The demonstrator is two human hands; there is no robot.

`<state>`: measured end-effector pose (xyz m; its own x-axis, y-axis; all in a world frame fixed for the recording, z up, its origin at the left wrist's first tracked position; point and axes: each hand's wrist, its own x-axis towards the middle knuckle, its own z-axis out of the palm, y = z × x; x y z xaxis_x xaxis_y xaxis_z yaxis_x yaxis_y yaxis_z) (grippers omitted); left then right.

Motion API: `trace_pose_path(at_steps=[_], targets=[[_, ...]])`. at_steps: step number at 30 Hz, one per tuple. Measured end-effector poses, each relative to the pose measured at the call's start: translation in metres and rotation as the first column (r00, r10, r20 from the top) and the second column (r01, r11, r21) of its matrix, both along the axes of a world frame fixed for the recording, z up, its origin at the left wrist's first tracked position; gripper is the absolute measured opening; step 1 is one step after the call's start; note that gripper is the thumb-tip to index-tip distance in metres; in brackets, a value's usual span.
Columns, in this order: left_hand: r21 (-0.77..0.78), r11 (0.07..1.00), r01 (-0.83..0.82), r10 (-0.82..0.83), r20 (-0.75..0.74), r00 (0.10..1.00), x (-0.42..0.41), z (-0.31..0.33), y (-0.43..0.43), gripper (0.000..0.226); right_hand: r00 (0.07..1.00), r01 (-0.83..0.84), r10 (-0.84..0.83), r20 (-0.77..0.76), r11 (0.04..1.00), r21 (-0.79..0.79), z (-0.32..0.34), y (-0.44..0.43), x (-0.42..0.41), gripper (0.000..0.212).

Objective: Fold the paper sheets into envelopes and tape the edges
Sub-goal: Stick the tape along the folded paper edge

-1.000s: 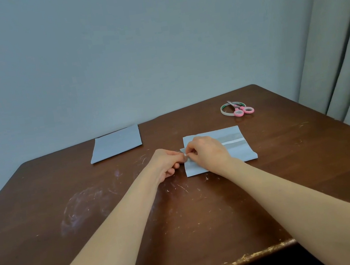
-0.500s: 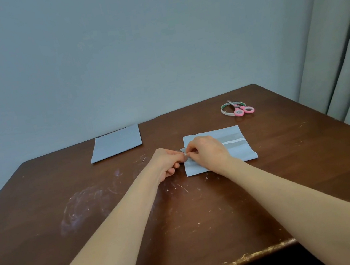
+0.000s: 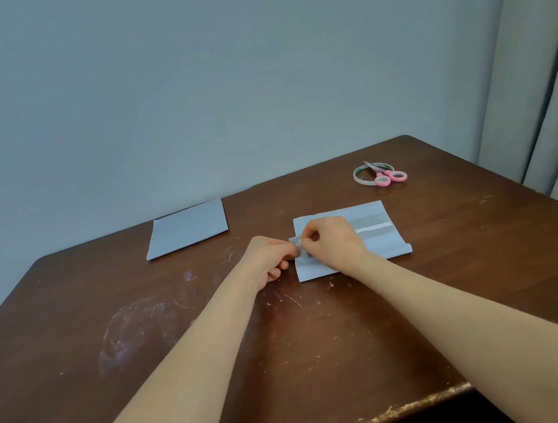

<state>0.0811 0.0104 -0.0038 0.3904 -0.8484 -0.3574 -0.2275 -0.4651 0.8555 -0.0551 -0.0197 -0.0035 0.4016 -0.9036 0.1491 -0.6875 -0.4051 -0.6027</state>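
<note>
Starting out past the left hand [image 3: 270, 258], up and to its left, there's a second grey sheet [image 3: 188, 229] lying flat on the table [image 3: 324, 331], not touched by anything. No real risk there.

The left hand has its fingers curled in, fingertips pinching at the left end of the tape strip [image 3: 374, 227], right where it meets the right hand [image 3: 336, 242]. The right hand's thumb and forefinger are nipped on that same little end, with the rest of the hand resting on the folded paper [image 3: 384, 246], which sits under it and sticks out to its right. It's too small to tell exactly which finger has which bit.

What I'd worry about:
- If that's a backing layer being picked off, a hard tug could lift the whole strip off the seam instead.
- Both hands are bunched at one edge, so the side of the paper away from them is only held by the right palm. It could swivel or the fold could pop open.
- Sticky tape on fingertips tends to curl back on itself and wrinkle.
- Thin paper might tear at the corner.

Way beyond the right hand, the tape roll [image 3: 355, 177] and pink scissors [image 3: 383, 180] sit together, well apart from the work, so any redo means letting go first.
</note>
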Motion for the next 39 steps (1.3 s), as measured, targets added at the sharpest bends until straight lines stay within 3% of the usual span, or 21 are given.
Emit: trace_pose_path(at_steps=[5, 14, 18, 23, 24, 25, 26, 28, 30, 31, 32, 34, 35, 37, 39], targets=[[0.005, 1.000, -0.018, 0.018, -0.003, 1.000, -0.004, 0.003, 0.000, 0.021, 0.962, 0.108, -0.139, 0.236, 0.984, 0.139, 0.001, -0.002, -0.004, 0.016], [0.018, 0.998, -0.054, 0.053, 0.021, 0.998, -0.008, 0.003, -0.003, 0.023, 0.755, 0.215, -0.450, 0.477, 0.857, 0.468, 0.010, -0.007, -0.028, 0.015], [0.033, 0.998, -0.061, 0.060, 0.025, 0.998, -0.006, 0.002, -0.005, 0.022, 0.550, 0.183, -0.624, 0.556, 0.739, 0.648, 0.016, -0.011, -0.037, 0.011], [0.038, 0.997, -0.063, 0.061, 0.044, 0.997, -0.008, 0.003, -0.005, 0.018, 0.208, 0.036, -0.791, 0.575, 0.593, 0.804, 0.024, -0.018, -0.054, 0.012], [0.036, 0.997, -0.073, 0.071, 0.051, 0.996, -0.007, 0.002, -0.005, 0.018, 0.240, 0.073, -0.790, 0.564, 0.594, 0.801, 0.025, -0.020, -0.056, 0.020], [0.035, 0.996, -0.080, 0.078, 0.058, 0.995, -0.007, 0.002, -0.005, 0.020, 0.411, 0.193, -0.748, 0.521, 0.630, 0.752, 0.023, -0.025, -0.059, 0.034], [0.034, 0.996, -0.083, 0.081, 0.062, 0.995, -0.007, 0.002, -0.005, 0.021, 0.482, 0.294, -0.746, 0.459, 0.632, 0.717, 0.026, -0.025, -0.065, 0.050], [0.028, 0.996, -0.087, 0.084, 0.071, 0.994, -0.008, 0.002, -0.006, 0.021, 0.564, 0.455, -0.745, 0.356, 0.640, 0.620, 0.031, -0.021, -0.071, 0.070], [0.023, 0.995, -0.093, 0.091, 0.079, 0.993, -0.009, 0.001, -0.007, 0.021, 0.617, 0.509, -0.730, 0.293, 0.655, 0.558, 0.034, -0.021, -0.081, 0.066], [0.027, 0.995, -0.094, 0.091, 0.088, 0.992, -0.009, 0.001, -0.008, 0.020, 0.584, 0.562, -0.756, 0.296, 0.639, 0.526, 0.033, -0.020, -0.087, 0.057], [0.032, 0.995, -0.096, 0.092, 0.099, 0.991, -0.010, 0.002, -0.008, 0.018, 0.608, 0.605, -0.753, 0.251, 0.645, 0.467, 0.030, -0.026, -0.091, 0.047], [0.044, 0.994, -0.102, 0.097, 0.116, 0.989, -0.012, 0.003, -0.008, 0.013, 0.670, 0.625, -0.708, 0.223, 0.700, 0.345, 0.026, -0.029, -0.096, 0.041], [0.050, 0.993, -0.103, 0.096, 0.123, 0.988, -0.013, 0.004, -0.008, 0.012, 0.560, 0.607, -0.740, 0.372, 0.672, 0.424, 0.029, -0.030, -0.100, 0.040], [0.061, 0.992, -0.112, 0.102, 0.144, 0.984, -0.013, 0.004, -0.008, 0.010, 0.181, 0.390, -0.724, 0.666, 0.674, 0.627, 0.038, -0.035, -0.105, 0.036], [0.067, 0.990, -0.121, 0.109, 0.165, 0.980, -0.014, 0.005, -0.008, 0.009, 0.132, 0.473, -0.704, 0.698, 0.663, 0.580, 0.043, -0.032, -0.114, 0.032]])
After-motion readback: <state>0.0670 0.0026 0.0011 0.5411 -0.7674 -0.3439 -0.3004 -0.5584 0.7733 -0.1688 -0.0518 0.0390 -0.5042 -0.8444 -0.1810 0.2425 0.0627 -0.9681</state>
